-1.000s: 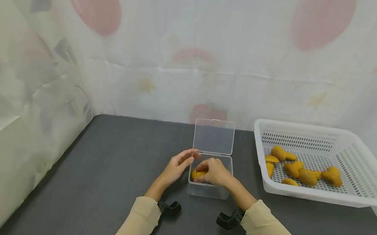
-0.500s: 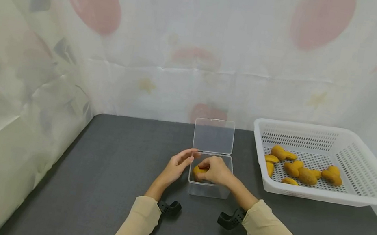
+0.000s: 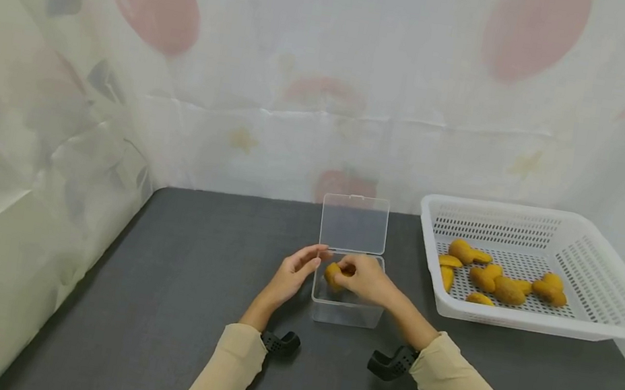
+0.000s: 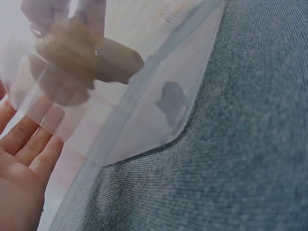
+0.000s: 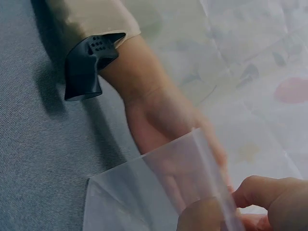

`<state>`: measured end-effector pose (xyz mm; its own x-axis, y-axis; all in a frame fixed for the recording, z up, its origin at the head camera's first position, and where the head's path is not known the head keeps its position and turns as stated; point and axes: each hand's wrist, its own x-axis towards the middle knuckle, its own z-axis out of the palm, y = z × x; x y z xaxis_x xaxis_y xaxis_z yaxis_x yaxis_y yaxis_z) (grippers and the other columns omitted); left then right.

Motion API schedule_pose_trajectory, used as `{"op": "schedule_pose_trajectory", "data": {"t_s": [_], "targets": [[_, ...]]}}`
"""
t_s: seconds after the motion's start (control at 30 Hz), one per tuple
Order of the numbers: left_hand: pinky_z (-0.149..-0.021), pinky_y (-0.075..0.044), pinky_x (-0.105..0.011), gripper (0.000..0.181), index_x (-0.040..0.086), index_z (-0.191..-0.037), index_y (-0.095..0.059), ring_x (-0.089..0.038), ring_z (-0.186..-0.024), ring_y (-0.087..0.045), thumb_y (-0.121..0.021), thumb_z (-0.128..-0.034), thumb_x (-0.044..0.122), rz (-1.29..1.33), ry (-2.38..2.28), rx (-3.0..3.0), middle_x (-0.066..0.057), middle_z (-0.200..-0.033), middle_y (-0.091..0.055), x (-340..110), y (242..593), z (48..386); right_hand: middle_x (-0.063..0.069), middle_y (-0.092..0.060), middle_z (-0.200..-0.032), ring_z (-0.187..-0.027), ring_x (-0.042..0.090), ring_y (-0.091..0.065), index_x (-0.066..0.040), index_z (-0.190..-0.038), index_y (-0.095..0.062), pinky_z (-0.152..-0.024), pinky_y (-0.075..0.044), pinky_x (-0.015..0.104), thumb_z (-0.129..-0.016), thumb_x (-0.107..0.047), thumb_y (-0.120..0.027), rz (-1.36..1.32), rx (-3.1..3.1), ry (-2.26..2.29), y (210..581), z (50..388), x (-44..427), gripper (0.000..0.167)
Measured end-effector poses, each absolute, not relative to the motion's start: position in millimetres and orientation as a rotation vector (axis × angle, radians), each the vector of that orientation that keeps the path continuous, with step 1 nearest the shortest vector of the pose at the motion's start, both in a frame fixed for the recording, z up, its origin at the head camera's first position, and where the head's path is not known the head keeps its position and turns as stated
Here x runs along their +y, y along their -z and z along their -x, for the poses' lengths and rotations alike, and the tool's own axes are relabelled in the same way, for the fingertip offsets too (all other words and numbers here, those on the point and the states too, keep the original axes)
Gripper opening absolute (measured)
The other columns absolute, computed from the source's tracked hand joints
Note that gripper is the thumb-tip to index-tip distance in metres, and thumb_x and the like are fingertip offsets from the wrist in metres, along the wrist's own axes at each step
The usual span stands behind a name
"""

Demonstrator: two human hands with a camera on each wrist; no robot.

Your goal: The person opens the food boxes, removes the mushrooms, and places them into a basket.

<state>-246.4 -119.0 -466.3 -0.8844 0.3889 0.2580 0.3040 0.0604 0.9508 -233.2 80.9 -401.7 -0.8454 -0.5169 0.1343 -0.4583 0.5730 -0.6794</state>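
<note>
A clear plastic box (image 3: 345,315) stands on the dark table, its hinged lid (image 3: 353,223) raised upright at the back. My right hand (image 3: 363,278) pinches a yellow-brown mushroom (image 3: 332,276) between thumb and fingers, over the box opening near its left side. Seen through the clear wall in the left wrist view, the mushroom (image 4: 72,53) shows a rounded cap and a stubby stem. My left hand (image 3: 288,280) rests against the box's left side with its fingers extended. In the right wrist view the left palm (image 5: 166,120) faces the box.
A white perforated basket (image 3: 550,322) stands at the right with several more mushrooms (image 3: 510,292) in it. Dark table surface (image 3: 204,260) spreads left of the box. A printed curtain (image 3: 245,75) hangs behind and at the sides. A black mount (image 3: 391,363) sits at each wrist.
My right hand has raised the mushroom from lower in the box and moved slightly right and back, turning it. My left hand stays at the box's left side.
</note>
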Motion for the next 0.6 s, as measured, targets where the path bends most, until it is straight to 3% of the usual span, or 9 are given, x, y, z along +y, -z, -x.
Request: {"op": "schedule_pose_trajectory", "data": {"t_s": [0.23,0.47,0.6], "targets": [[-0.105,-0.043,-0.018,0.040,0.000,-0.140,-0.046,-0.039,-0.132,-0.049,-0.043,-0.1033,0.015,-0.719,-1.990,2.249,-0.027,-0.137,-0.054,-117.9,468.3,247.7,0.018,-0.070,-0.092,-0.075,0.015,-0.061,0.005,-0.101,-0.068,-0.068,-0.050,0.023,-0.090,-0.007,-0.058,0.815,2.738,1.225,394.1,226.2,90.8,0.019],[-0.110,-0.044,-0.029,0.040,-0.001,-0.140,-0.045,-0.039,-0.132,-0.049,-0.043,-0.1034,0.013,-0.716,-1.994,2.253,-0.027,-0.137,-0.054,-116.8,468.8,247.9,0.018,-0.071,-0.096,-0.083,0.022,-0.066,0.003,-0.101,-0.068,-0.075,-0.055,0.028,-0.091,-0.007,-0.059,0.773,2.755,1.335,386.1,217.9,99.3,0.016],[-0.111,-0.043,-0.029,0.040,0.000,-0.140,-0.045,-0.039,-0.132,-0.048,-0.043,-0.1034,0.014,-0.710,-2.000,2.236,-0.027,-0.137,-0.054,-118.6,469.3,247.5,0.019,-0.072,-0.095,-0.081,0.021,-0.067,0.003,-0.100,-0.068,-0.073,-0.054,0.023,-0.091,-0.007,-0.060,0.779,2.756,1.394,383.1,214.0,103.8,0.015]]}}
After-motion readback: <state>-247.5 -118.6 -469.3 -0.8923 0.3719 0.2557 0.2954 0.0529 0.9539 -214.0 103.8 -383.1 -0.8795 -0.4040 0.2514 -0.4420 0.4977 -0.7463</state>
